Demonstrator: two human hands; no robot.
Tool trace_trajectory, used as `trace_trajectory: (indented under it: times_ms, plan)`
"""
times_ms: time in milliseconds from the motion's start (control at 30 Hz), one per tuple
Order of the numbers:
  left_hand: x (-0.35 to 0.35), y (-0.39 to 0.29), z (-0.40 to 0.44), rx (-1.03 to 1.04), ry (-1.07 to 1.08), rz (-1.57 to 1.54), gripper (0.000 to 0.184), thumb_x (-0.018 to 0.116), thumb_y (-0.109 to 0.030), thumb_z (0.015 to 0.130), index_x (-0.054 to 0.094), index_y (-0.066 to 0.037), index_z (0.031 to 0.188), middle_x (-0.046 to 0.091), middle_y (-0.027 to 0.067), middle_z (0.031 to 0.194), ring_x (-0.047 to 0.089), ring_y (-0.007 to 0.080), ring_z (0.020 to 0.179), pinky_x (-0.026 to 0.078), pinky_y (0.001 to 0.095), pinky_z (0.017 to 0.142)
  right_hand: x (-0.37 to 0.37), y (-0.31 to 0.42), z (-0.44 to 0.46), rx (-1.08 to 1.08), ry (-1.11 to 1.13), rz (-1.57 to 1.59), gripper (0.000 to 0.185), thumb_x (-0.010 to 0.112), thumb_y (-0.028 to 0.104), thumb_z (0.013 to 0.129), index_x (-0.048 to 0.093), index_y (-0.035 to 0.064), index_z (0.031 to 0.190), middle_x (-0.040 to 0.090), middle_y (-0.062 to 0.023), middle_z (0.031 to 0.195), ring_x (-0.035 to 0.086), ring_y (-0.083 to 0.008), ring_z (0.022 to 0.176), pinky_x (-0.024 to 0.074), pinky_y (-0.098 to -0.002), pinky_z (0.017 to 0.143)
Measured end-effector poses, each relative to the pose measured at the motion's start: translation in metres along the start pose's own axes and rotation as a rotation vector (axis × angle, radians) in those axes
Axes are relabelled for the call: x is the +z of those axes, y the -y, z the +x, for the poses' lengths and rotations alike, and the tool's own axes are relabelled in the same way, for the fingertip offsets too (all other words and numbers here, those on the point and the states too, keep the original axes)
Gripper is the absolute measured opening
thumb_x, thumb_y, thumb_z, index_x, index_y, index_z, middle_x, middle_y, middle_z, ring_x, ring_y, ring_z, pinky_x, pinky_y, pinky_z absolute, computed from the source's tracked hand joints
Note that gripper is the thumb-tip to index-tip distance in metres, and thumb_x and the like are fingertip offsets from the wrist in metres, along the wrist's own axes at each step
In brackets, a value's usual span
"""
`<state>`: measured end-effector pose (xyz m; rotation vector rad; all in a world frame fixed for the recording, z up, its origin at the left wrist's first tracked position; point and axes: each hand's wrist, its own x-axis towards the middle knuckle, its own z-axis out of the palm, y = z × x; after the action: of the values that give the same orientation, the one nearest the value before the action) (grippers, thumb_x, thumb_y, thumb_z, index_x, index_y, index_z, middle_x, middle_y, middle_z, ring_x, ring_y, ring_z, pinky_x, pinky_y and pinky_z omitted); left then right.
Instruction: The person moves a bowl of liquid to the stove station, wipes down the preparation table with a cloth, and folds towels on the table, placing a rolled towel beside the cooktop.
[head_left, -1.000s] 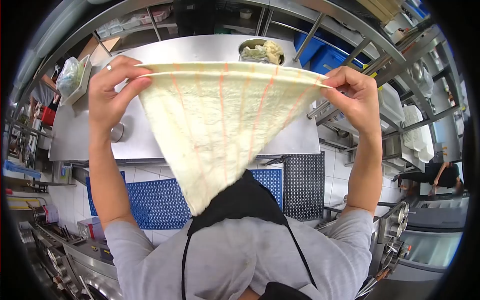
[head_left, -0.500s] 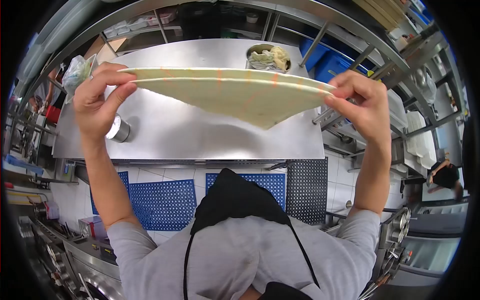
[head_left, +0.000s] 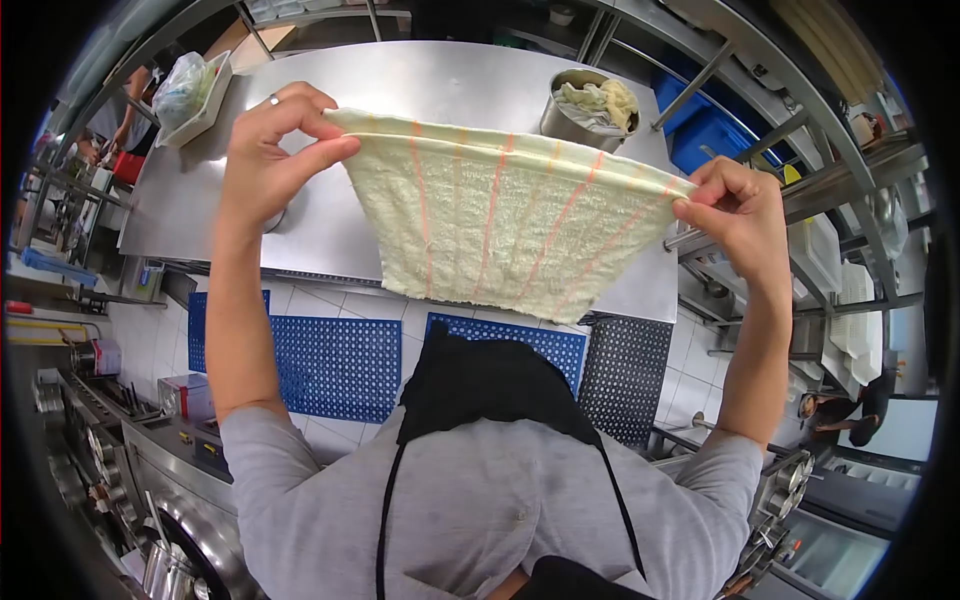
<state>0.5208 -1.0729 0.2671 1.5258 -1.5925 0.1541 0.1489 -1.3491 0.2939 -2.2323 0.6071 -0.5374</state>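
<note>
A pale yellow-green dish towel (head_left: 480, 220) with red and orange stripes hangs stretched between my hands above the steel table (head_left: 440, 80). My left hand (head_left: 285, 150) pinches its upper left corner between thumb and fingers. At the upper right corner, my right hand (head_left: 735, 205) grips it the same way, a little lower than the left. The top edge appears doubled, while the lower edge hangs loose towards me. Beyond the towel stands a metal pot (head_left: 560, 118) holding crumpled cloths (head_left: 600, 105).
On the table's far left is a white tray (head_left: 205, 110) with a plastic bag (head_left: 182, 85) in it. Metal rails and shelving stand at the right, with blue bins (head_left: 700, 135). Mats (head_left: 335, 365) lie on the tiled floor. Other people are at both sides.
The towel has swung down and spread, so its striped face now shows. Both hands still hold its corners; in view, the left hand is farther right and higher.
</note>
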Motion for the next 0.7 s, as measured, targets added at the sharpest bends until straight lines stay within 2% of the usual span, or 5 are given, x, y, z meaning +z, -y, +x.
trace_trajectory:
  times_ms: [433, 533, 600, 633, 700]
  plan:
    - [0.013, 0.016, -0.01, 0.087, -0.125, 0.089, 0.021, 0.088, -0.006, 0.072, 0.068, 0.0, 0.074, 0.067, 0.0058, 0.072, 0.063, 0.0185, 0.076, 0.049, 0.0303, 0.068, 0.014, -0.005, 0.008, -0.036, -0.038, -0.01, 0.024, 0.077, -0.002, 0.071, 0.053, 0.0017, 0.067, 0.062, -0.0043, 0.079, 0.054, -0.0082, 0.069, 0.0442, -0.0238, 0.063]
    - [0.023, 0.02, -0.002, -0.153, -0.149, 0.147, 0.019, 0.085, -0.006, 0.076, 0.069, 0.0, 0.084, 0.065, 0.0059, 0.077, 0.061, 0.0171, 0.072, 0.048, 0.0299, 0.067, 0.022, -0.016, 0.036, -0.128, -0.103, -0.218, 0.03, 0.077, 0.0, 0.071, 0.048, 0.0023, 0.067, 0.055, -0.0004, 0.067, 0.049, -0.0089, 0.062, 0.0417, -0.026, 0.058]
    - [0.035, 0.047, 0.013, -0.131, -0.063, 0.247, 0.017, 0.079, -0.006, 0.082, 0.069, -0.002, 0.095, 0.066, 0.0067, 0.082, 0.062, 0.0194, 0.072, 0.049, 0.0322, 0.068, 0.04, -0.04, 0.068, -0.142, -0.063, -0.022, 0.017, 0.079, 0.006, 0.077, 0.066, 0.0028, 0.088, 0.064, -0.0052, 0.077, 0.057, -0.0115, 0.069, 0.05, -0.0284, 0.066]
    - [0.042, 0.069, 0.016, -0.117, -0.007, 0.304, 0.016, 0.078, -0.007, 0.082, 0.07, -0.003, 0.096, 0.066, 0.007, 0.084, 0.062, 0.0207, 0.074, 0.05, 0.0331, 0.069, 0.047, -0.041, 0.08, -0.146, 0.032, -0.027, 0.032, 0.073, 0.002, 0.082, 0.062, -0.0016, 0.111, 0.06, -0.0001, 0.085, 0.055, -0.0082, 0.074, 0.0448, -0.023, 0.067]
    - [0.045, 0.099, 0.03, -0.106, 0.048, 0.389, 0.015, 0.076, -0.007, 0.083, 0.071, -0.005, 0.097, 0.068, 0.0073, 0.088, 0.063, 0.0233, 0.08, 0.051, 0.0351, 0.071, 0.05, -0.07, 0.117, -0.141, 0.104, -0.429, 0.024, 0.069, 0.007, 0.086, 0.066, -0.0011, 0.109, 0.063, -0.0003, 0.083, 0.055, -0.0077, 0.074, 0.046, -0.0251, 0.068]
